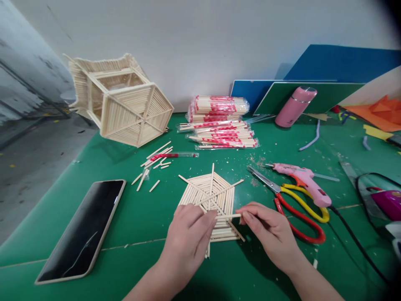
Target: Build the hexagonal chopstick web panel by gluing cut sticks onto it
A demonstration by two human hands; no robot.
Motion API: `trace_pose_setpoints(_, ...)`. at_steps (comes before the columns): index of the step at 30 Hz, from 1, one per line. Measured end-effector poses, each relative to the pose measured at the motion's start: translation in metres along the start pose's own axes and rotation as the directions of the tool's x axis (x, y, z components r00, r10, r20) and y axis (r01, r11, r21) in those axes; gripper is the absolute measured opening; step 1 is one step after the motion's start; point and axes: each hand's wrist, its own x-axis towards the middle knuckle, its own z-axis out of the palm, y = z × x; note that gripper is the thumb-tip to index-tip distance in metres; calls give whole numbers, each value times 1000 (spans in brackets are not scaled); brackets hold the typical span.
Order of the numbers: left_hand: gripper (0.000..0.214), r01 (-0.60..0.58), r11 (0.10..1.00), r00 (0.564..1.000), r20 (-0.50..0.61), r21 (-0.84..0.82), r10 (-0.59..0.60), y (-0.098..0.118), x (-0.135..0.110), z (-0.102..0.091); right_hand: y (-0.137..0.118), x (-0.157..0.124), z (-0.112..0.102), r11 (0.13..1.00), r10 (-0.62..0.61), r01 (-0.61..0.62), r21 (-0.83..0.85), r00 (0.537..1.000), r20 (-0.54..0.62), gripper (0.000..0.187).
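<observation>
A flat hexagonal panel [224, 192] of wooden sticks, with longer sticks crossing it as spokes, lies on the green table in front of me. Just above its near part, a short wooden stick [230, 216] is held level between both hands. My left hand [191, 228] pinches its left end, with the palm over the panel's left side. The right end is in the fingertips of my right hand [266, 228], beside the panel's right edge. Whether the stick touches the panel I cannot tell. My left hand hides part of the panel.
A phone [83, 230] lies left. Cut stick pieces [156, 161] are scattered behind it. A stick-built lantern frame [125, 104], packs of chopsticks [219, 125] and a pink bottle [296, 108] stand or lie behind. Scissors [300, 209] and a corded pink glue gun [307, 182] lie right.
</observation>
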Motion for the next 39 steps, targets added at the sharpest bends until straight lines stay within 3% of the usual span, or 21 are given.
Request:
trace_pose_setpoints(6, 23, -56, 975, 988, -128, 216, 85, 1, -4, 3, -2, 2, 2, 994, 60, -58, -90, 998, 25, 20)
trace_pose_setpoints(13, 23, -74, 947, 983, -137, 313, 122, 6, -7, 0, -6, 3, 0, 995, 92, -90, -40, 994, 55, 21)
trace_pose_setpoints(21, 24, -74, 966, 978, -169, 249, 119, 5, -6, 3, -7, 0, 2, 998, 61, -61, -6, 998, -5, 19)
trace_pose_setpoints(27, 15, -3, 1000, 990, -140, 16, 5, 6, 2, 1, -9, 2, 5, 974, 169, -173, 148, 985, 41, 24)
trace_pose_setpoints(29, 15, 21, 1000, 988, -155, -9, -22, 4, 2, 0, -9, 3, 0, 979, 186, -185, 90, 983, -4, 24)
trace_pose_setpoints(32, 15, 41, 999, 988, -149, -12, -42, 2, 2, 0, -5, 2, -14, 976, 136, -153, -155, 984, -110, 25)
trace_pose_setpoints(36, 16, 55, 998, 991, -124, -12, -56, -1, 0, 0, 6, -4, -32, 847, 29, -107, -520, 988, -155, 26)
trace_pose_setpoints(38, 17, 58, 998, 994, -92, 6, -57, -1, 0, 1, 10, -8, -37, 788, -41, -82, -611, 982, -184, 16)
trace_pose_setpoints(39, 17, 55, 998, 996, -73, 19, -53, -1, 0, 1, 10, -9, -37, 784, -76, -65, -617, 977, -199, 23)
